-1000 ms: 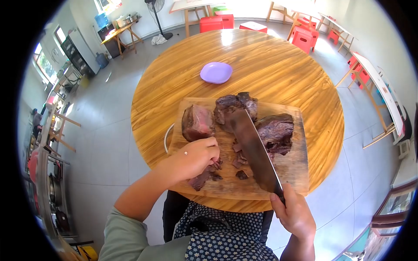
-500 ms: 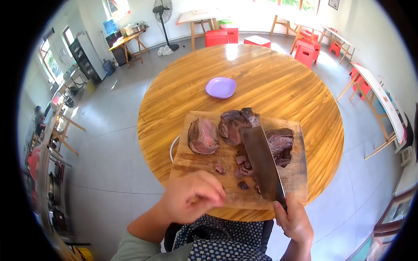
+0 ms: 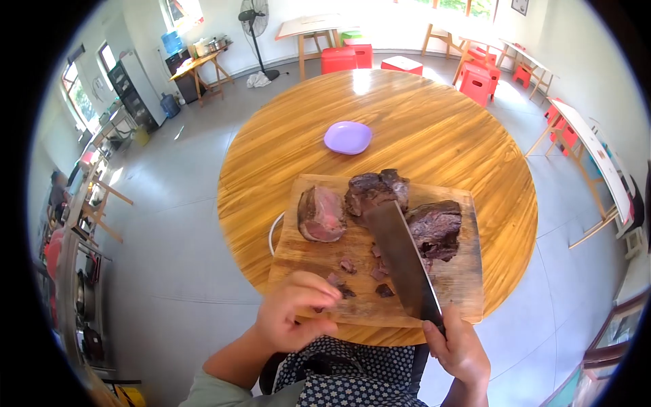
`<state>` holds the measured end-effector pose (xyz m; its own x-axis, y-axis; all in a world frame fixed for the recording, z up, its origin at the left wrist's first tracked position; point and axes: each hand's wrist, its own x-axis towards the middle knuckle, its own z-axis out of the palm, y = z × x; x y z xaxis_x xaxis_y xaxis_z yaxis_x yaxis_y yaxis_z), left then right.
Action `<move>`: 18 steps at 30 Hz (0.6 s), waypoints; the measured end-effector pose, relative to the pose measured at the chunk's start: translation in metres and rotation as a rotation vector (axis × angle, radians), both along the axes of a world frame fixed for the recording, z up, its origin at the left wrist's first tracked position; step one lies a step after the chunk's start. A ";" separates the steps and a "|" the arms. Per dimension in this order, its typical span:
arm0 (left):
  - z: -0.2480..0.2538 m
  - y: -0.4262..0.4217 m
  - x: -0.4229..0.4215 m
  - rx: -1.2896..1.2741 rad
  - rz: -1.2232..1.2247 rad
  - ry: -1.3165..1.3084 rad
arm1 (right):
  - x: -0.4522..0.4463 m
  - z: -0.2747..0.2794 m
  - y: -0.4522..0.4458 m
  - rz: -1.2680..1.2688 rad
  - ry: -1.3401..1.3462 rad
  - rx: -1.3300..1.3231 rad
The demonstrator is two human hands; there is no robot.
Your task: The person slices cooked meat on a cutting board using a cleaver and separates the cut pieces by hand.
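Note:
A cleaver (image 3: 405, 264) is gripped by its handle in my right hand (image 3: 460, 347). Its broad dark blade points up and left over the wooden cutting board (image 3: 444, 288), hiding some of the cut meat. My left hand (image 3: 293, 313) hovers at the board's near left edge, thumb and loosely curled fingers apart, with nothing seen between them. Small meat pieces (image 3: 347, 266) lie just beyond it, and others show beside the blade. Along the far side of the board sit a pinkish chunk of cooked meat (image 3: 321, 214), a dark middle chunk (image 3: 375, 188) and another dark chunk (image 3: 437, 229) on the right.
The board rests on a round wooden table (image 3: 271, 149). Farther back on it is a purple plate (image 3: 348, 138). Red stools (image 3: 475, 83), white-topped tables and a standing fan (image 3: 254, 34) are across the room. A person (image 3: 58, 193) is at the far left.
My left hand has drawn slightly left, and its thumb and fingers have parted. The cleaver has shifted a little left, showing more of the right-hand meat chunk.

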<state>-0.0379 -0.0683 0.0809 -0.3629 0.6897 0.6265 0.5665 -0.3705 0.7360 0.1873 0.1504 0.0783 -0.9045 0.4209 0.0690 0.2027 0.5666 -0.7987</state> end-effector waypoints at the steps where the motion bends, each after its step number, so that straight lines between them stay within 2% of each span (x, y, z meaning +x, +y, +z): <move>1: -0.016 -0.002 -0.004 -0.085 0.186 0.074 | 0.000 0.003 -0.001 0.012 -0.020 -0.017; 2: -0.026 -0.004 -0.005 -0.089 0.182 0.060 | 0.001 0.005 -0.003 0.029 -0.045 -0.037; 4: -0.039 -0.006 -0.010 -0.185 0.350 0.269 | -0.002 0.004 -0.005 0.036 -0.047 0.008; 7: -0.052 -0.001 -0.010 -0.189 0.354 0.325 | -0.007 0.009 -0.011 0.049 -0.161 -0.036; 9: -0.055 0.002 -0.009 -0.213 0.353 0.360 | -0.013 0.010 -0.016 0.060 -0.138 0.094; 13: -0.064 0.004 -0.004 -0.268 0.379 0.440 | -0.020 0.019 -0.022 0.110 -0.226 0.155; 18: -0.065 0.004 -0.004 -0.270 0.421 0.540 | -0.030 0.029 -0.022 0.340 -0.231 0.337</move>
